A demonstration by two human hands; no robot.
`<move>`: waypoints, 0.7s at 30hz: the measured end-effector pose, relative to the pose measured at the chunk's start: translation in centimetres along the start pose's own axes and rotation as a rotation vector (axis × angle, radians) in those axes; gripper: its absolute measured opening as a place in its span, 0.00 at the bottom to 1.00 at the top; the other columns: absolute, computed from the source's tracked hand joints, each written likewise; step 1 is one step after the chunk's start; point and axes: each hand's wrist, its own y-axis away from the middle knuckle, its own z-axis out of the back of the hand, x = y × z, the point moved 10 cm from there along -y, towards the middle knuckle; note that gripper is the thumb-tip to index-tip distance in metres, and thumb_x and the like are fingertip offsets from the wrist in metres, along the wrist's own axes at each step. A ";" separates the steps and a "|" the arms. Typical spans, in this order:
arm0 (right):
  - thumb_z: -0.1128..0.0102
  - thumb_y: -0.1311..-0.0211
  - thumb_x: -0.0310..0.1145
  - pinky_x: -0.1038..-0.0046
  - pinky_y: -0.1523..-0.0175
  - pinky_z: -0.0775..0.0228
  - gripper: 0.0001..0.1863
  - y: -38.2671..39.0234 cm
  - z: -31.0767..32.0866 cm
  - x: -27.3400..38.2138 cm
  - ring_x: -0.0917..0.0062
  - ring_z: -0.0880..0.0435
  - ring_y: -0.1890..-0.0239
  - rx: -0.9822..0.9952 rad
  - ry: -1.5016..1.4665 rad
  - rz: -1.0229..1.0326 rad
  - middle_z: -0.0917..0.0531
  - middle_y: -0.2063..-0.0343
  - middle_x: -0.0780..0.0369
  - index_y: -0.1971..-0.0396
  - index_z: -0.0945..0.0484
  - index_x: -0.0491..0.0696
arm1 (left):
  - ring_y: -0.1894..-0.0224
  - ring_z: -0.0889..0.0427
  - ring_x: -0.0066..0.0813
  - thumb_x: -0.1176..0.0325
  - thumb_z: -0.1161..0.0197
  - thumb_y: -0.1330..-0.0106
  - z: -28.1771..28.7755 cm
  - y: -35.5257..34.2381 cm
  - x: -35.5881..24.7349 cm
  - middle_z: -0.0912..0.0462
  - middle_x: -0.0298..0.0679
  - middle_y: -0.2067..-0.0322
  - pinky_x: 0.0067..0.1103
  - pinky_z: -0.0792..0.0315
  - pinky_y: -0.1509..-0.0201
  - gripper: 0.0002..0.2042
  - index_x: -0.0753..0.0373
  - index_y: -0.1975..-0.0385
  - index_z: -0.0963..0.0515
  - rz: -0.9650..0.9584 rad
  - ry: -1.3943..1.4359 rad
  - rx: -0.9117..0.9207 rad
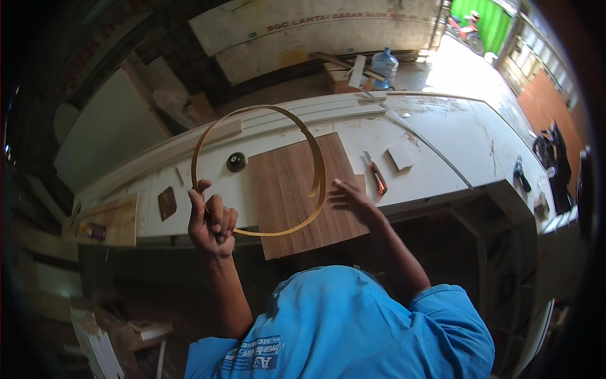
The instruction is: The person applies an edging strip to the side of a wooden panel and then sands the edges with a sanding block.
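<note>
Beyond the table's far edge stands a translucent blue plastic water jug (386, 65), just beside a brown box (339, 78). A red motorcycle (465, 30) is parked before bright green sheeting (495, 28). A flat orange-brown board (544, 104) stands at right, a large pale grey-green panel (107, 136) at left.

Behind the white workbench (442, 117) stands a long pale panel (315, 41); beyond its far right corner, daylight floods the floor (439, 76) before green sheeting (498, 30). The dim wall (180, 47) behind its left looks like brick, perhaps.
</note>
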 end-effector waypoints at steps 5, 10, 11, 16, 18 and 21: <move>0.38 0.30 0.44 0.67 0.58 0.17 0.23 1.3 -2.8 -0.2 0.71 0.12 0.63 -0.136 -0.153 0.130 0.15 0.59 0.56 0.45 0.27 0.43 | 0.92 0.46 0.18 0.52 0.64 0.17 2.0 -1.7 3.3 0.40 0.29 0.88 0.19 0.42 0.84 0.21 0.61 0.42 0.30 0.143 0.223 0.042; 0.46 0.36 0.25 0.72 0.64 0.18 0.15 6.5 -0.2 0.9 0.76 0.14 0.68 -0.454 -0.108 0.420 0.14 0.64 0.57 0.49 0.25 0.41 | 0.73 0.18 0.36 0.52 0.38 0.29 6.5 3.3 4.4 0.24 0.40 0.80 0.32 0.21 0.65 0.25 0.70 0.45 0.26 0.386 -0.078 0.390; 0.47 0.37 0.25 0.73 0.63 0.19 0.16 9.2 0.0 1.4 0.78 0.16 0.68 -0.500 -0.074 0.503 0.15 0.64 0.58 0.49 0.24 0.42 | 0.70 0.16 0.39 0.51 0.36 0.31 6.1 3.7 4.7 0.22 0.41 0.78 0.34 0.20 0.62 0.27 0.71 0.46 0.26 0.463 -0.011 0.482; 0.47 0.39 0.24 0.77 0.62 0.23 0.19 24.6 -0.9 2.0 0.82 0.18 0.67 -0.722 0.179 0.701 0.16 0.66 0.63 0.48 0.20 0.44 | 0.64 0.12 0.41 0.44 0.31 0.37 3.0 7.0 4.6 0.16 0.45 0.72 0.37 0.19 0.53 0.34 0.72 0.46 0.26 0.859 0.133 0.701; 0.43 0.35 0.25 0.78 0.57 0.25 0.20 29.1 -2.6 1.7 0.84 0.20 0.61 -0.747 0.263 0.703 0.15 0.61 0.64 0.43 0.21 0.44 | 0.66 0.13 0.36 0.43 0.33 0.35 1.0 6.6 4.9 0.17 0.43 0.72 0.34 0.18 0.55 0.34 0.72 0.45 0.26 0.935 0.150 0.740; 0.40 0.35 0.26 0.76 0.58 0.25 0.20 34.4 -7.1 4.1 0.85 0.19 0.61 -1.060 0.737 0.664 0.16 0.63 0.66 0.43 0.20 0.46 | 0.69 0.15 0.30 0.43 0.33 0.35 -1.7 6.5 7.4 0.19 0.41 0.76 0.28 0.18 0.63 0.33 0.71 0.47 0.26 0.944 -0.006 0.881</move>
